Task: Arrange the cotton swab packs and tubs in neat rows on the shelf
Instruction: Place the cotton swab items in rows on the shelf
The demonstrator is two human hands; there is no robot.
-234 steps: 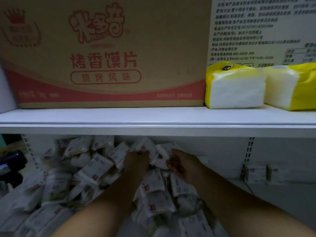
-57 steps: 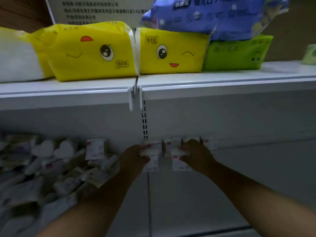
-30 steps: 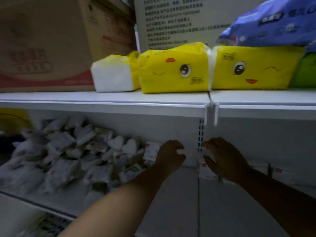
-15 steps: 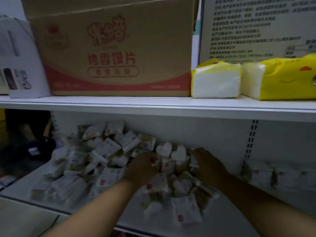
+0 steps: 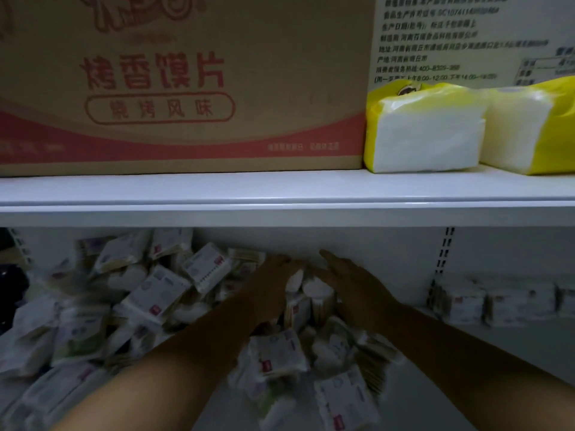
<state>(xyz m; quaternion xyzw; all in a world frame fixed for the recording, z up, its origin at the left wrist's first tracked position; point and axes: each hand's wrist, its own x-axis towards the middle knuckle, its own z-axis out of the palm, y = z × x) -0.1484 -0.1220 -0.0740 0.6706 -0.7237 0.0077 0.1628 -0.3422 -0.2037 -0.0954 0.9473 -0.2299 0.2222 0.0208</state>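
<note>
A loose heap of white cotton swab packs covers the left half of the lower shelf. Heart-shaped white tubs sit at the heap's right end, near the back wall. My left hand reaches over the heap and its fingers touch one tub from the left. On the other side of the tubs, my right hand has its fingers straight. More packs lie under my forearms. A few packs stand side by side at the far right.
The upper shelf's edge hangs low over both hands. On it stand a big cardboard box and yellow tissue packs. A slotted upright divides the back wall. The shelf is dim.
Both hands left the row at the right, swung back to the heap, and now flank the heart-shaped tubs. The view has moved closer.
</note>
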